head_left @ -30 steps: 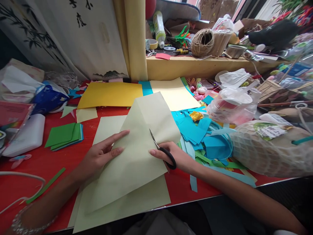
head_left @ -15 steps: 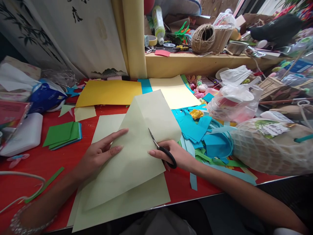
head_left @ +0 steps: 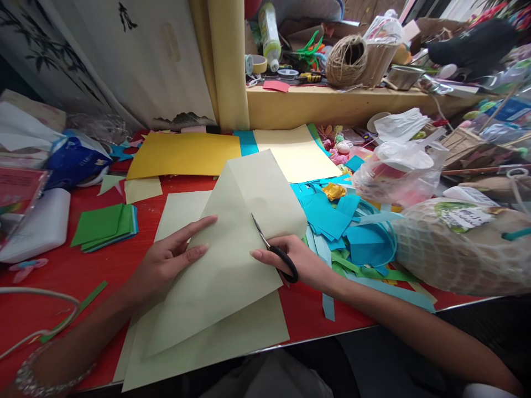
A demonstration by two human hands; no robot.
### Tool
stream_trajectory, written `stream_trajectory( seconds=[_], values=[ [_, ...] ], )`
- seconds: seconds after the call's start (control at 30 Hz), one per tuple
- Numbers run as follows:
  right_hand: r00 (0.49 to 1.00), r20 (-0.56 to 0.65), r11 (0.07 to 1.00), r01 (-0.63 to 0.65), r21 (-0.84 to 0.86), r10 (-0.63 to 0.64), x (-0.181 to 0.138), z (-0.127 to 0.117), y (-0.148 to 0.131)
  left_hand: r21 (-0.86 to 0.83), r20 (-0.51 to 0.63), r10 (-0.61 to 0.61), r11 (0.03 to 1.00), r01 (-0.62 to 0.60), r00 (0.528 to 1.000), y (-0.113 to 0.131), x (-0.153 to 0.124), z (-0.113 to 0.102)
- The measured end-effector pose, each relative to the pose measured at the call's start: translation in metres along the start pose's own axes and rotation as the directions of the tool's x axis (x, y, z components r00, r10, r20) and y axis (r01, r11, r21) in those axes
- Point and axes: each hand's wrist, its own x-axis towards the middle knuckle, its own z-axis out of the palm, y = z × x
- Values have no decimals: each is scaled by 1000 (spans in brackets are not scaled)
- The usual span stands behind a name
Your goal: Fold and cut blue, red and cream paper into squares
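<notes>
A pale green sheet of paper [head_left: 224, 276] is lifted at a slant in front of me, with a crease running down its upper part. My left hand [head_left: 174, 260] grips its left edge, thumb on top and the other fingers partly hidden beneath. In my right hand [head_left: 294, 260] is a pair of scissors [head_left: 282, 260] with black handles. Their blade shows over the middle of the sheet, pointing up and left; a second blade is not visible. Under the lifted sheet lie more pale green sheets [head_left: 249, 331], sticking out at the front and upper left.
Blue paper scraps [head_left: 327, 215] are heaped at the right, beside a netted package [head_left: 464, 249]. Small green paper squares [head_left: 102, 224] lie left on the red table [head_left: 161, 190]. Yellow paper [head_left: 186, 155] and cream paper [head_left: 294, 152] lie behind. A crowded shelf [head_left: 315, 108] rises at the back.
The view has shifted very slightly. My hands, the scissors and the lifted sheet hold almost the same position.
</notes>
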Motion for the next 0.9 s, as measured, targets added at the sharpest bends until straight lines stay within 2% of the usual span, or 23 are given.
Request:
stream_trajectory(
  seconds=[0.3, 0.47, 0.9],
  values=[
    [1000, -10, 1000, 18, -16, -19, 1, 1, 2, -7, 5, 42, 999, -41, 999, -5, 3, -2],
    [1000, -3, 999, 31, -23, -31, 1, 2, 5, -38, 28, -1, 999, 2, 1000, -1, 1, -1],
    [999, -4, 999, 38, -39, -38, 3, 2, 5, -58, -3, -60, 996, 60, 998, 4, 1, 2]
  ],
)
